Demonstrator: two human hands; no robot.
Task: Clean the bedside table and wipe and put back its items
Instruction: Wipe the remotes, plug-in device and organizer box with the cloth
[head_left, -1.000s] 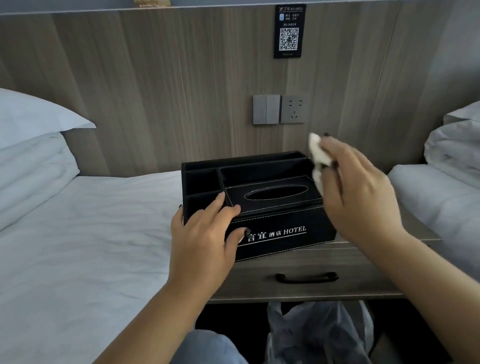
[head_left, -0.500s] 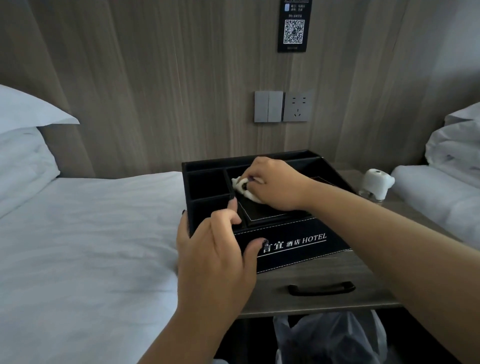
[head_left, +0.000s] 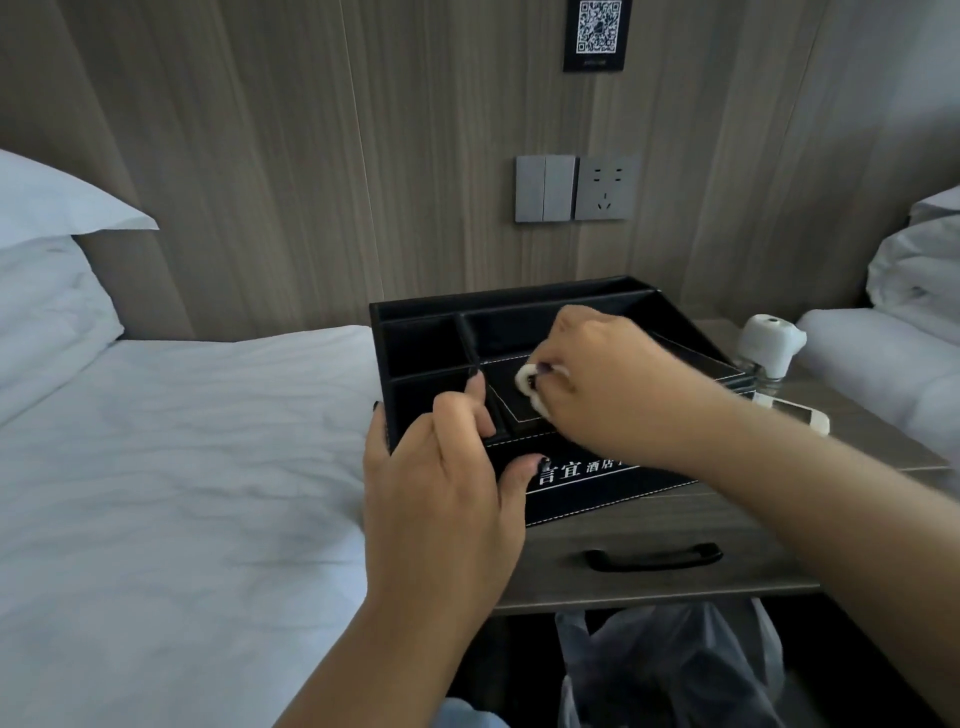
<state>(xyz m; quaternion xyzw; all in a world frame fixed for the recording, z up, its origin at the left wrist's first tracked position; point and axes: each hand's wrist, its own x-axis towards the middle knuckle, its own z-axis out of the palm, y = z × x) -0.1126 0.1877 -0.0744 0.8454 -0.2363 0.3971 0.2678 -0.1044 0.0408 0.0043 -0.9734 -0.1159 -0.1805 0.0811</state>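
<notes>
A black hotel organiser box (head_left: 587, 483) with a tissue slot and several compartments stands on the wooden bedside table (head_left: 675, 519). My left hand (head_left: 447, 499) grips its front left corner, fingers curled over the rim and thumb on the front face. My right hand (head_left: 608, 384) holds a small white wipe (head_left: 527, 382) bunched in its fingers and presses it on the box's lid. A white-capped bottle (head_left: 769, 345) and a white phone (head_left: 789, 413) lie on the table right of the box.
White beds flank the table, the left one (head_left: 182, 493) touching the box's side. A drawer with a black handle (head_left: 654, 558) faces me. Below it hangs a grey plastic bag (head_left: 670, 670). Switches and a socket (head_left: 576, 188) sit on the wood wall.
My right hand came down from beside the box with the wipe onto the lid and now rubs there. The view tilted downward. My left hand keeps its grip.
</notes>
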